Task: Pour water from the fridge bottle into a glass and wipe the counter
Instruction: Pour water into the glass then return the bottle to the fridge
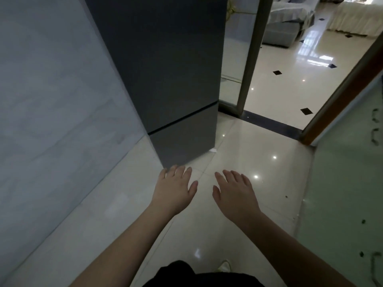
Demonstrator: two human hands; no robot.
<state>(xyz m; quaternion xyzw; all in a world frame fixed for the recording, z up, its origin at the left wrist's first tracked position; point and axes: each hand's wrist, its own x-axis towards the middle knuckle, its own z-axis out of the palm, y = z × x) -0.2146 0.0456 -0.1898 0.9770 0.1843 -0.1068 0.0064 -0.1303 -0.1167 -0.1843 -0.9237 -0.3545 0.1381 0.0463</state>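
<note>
Your left hand [173, 188]: held out palm down, fingers straight, holding nothing. Your right hand [233, 191]: the same, just beside it, apart. Both were free, probably readied to open the tall dark grey flat-fronted fridge [165, 79], which stood shut just ahead of your fingertips. The water bottle: not visible, presumably inside. Glass and counter: out of view. Surroundings: pale grey marbled wall [51, 100] at left, glossy cream tiled floor [248, 152], brown-framed doorway [342, 92] at right. Nothing blocked the fridge front.
</note>
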